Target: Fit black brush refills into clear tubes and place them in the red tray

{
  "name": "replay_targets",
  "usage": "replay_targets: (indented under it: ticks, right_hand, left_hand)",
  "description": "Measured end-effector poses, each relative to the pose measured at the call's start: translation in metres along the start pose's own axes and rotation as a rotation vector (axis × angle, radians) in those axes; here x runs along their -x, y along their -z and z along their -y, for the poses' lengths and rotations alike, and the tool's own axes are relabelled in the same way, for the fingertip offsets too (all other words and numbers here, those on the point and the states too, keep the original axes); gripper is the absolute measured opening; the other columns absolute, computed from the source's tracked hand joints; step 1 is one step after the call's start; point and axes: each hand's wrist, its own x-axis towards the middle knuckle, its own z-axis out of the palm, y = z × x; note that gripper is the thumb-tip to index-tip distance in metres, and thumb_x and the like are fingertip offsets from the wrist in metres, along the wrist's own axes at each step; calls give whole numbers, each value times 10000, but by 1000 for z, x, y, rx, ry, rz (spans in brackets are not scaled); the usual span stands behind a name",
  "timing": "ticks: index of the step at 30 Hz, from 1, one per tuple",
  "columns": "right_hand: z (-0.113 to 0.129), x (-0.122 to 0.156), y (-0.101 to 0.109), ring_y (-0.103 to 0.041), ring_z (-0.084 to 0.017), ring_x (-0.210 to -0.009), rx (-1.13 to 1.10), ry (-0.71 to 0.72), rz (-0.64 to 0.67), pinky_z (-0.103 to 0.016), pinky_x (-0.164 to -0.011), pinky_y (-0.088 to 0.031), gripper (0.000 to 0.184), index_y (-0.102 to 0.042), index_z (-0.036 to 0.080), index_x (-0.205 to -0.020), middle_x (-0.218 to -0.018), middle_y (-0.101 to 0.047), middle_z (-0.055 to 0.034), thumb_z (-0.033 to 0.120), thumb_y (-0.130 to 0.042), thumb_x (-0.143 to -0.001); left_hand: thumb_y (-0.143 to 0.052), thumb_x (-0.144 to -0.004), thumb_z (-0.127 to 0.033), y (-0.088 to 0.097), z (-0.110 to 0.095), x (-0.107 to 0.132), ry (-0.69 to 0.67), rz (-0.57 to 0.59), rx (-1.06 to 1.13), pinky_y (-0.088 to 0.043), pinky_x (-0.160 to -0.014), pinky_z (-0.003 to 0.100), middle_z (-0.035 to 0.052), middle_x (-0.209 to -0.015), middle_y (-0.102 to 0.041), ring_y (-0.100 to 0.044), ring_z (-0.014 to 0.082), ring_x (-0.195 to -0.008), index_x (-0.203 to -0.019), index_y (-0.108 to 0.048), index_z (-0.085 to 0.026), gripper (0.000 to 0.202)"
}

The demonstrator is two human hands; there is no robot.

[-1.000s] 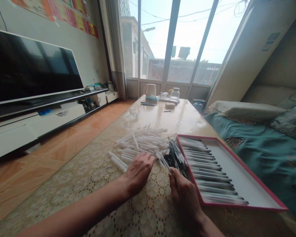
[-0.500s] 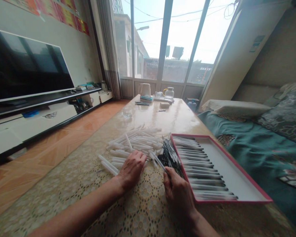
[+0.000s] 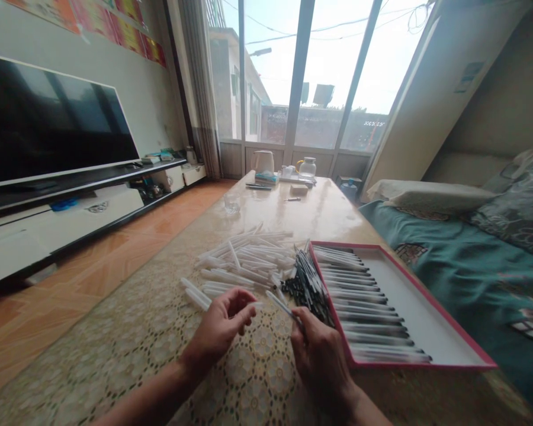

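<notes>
My left hand (image 3: 225,322) is pinched, thumb against fingers, on a slim white piece (image 3: 258,304) whose tip sticks out to the right; its rest is hidden. My right hand (image 3: 318,346) grips a thin pen refill (image 3: 281,304) that points up and left towards the left hand, the two ends apart. Behind both hands lies a loose pile of white pen barrels (image 3: 253,251). Beside it, near my right hand, is a heap of dark-tipped refills (image 3: 308,278). To the right a red-rimmed tray (image 3: 430,290) holds a column of pens (image 3: 368,302).
The long table has a patterned cover (image 3: 146,331). At its far end stand a glass jug (image 3: 308,169), a beige kettle-like object (image 3: 263,161) and a small box (image 3: 299,190). A clear glass (image 3: 231,205) stands left of middle. A couch (image 3: 426,236) borders the right side.
My left hand has drawn back from the barrel pile towards me, turned, and now shows a white piece at its fingertips. My right hand stays nearly in place with the refill.
</notes>
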Motion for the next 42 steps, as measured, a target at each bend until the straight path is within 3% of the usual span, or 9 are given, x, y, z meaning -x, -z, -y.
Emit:
replay_targets:
  ticks: [3,8,19,22,28,33,37,42]
  right_hand:
    - [8,1,3,-564,-131,-576,52,31,83,-217,-563,-355,218,-563,183,-804,-658,-580,-10,180,-355,-870]
    - [12,2,3,-529,-113,-533,157,32,140,-217,-541,-288,236,-568,187,-723,-614,-553,4,245,-405,-883]
    - [8,2,0,-464,-96,-483,162,53,188,-235,-522,-245,225,-534,192,-672,-574,-506,28,254,-440,-867]
    - [5,3,-1,-492,-104,-519,148,65,225,-238,-537,-256,180,-545,199,-733,-626,-543,22,249,-447,-875]
    - [0,-4,6,-491,-155,-597,348,276,242,-272,-583,-243,108,-549,228,-818,-673,-564,20,221,-478,-899]
    - [-1,-6,9,-491,-166,-637,382,353,222,-280,-598,-254,92,-554,222,-855,-726,-572,4,198,-477,-901]
    - [-2,-2,9,-493,-145,-573,337,275,253,-267,-538,-235,136,-536,219,-798,-690,-563,12,230,-457,-908]
    - [-3,-4,17,-506,-105,-550,102,78,403,-227,-518,-273,262,-506,211,-709,-648,-557,38,285,-404,-939]
  left_hand:
    - [-636,-743,-351,8,7,12,158,-17,264,-354,-500,209,-32,-638,-528,-444,86,-534,-859,-607,-150,234]
    - [-664,-722,-363,14,14,13,204,-26,388,-326,-468,189,-51,-601,-522,-429,65,-485,-840,-593,-164,242]
    - [-647,-733,-386,11,17,12,218,81,376,-378,-437,196,-41,-610,-578,-509,81,-479,-830,-540,-170,260]
    - [-646,-732,-394,9,16,13,217,111,368,-405,-435,204,-43,-608,-587,-525,85,-469,-819,-534,-175,261]
    - [-656,-719,-399,9,14,16,257,186,394,-448,-458,228,-23,-614,-623,-569,97,-468,-780,-516,-169,276]
    - [-660,-726,-357,6,16,18,248,202,431,-461,-475,240,-15,-615,-636,-579,103,-483,-758,-512,-169,242]
    - [-651,-746,-319,2,17,19,163,168,423,-437,-460,231,-10,-614,-631,-557,95,-473,-764,-512,-169,204]
    - [-619,-779,-289,-3,14,24,77,165,383,-411,-460,225,-17,-608,-606,-530,87,-475,-788,-514,-175,155]
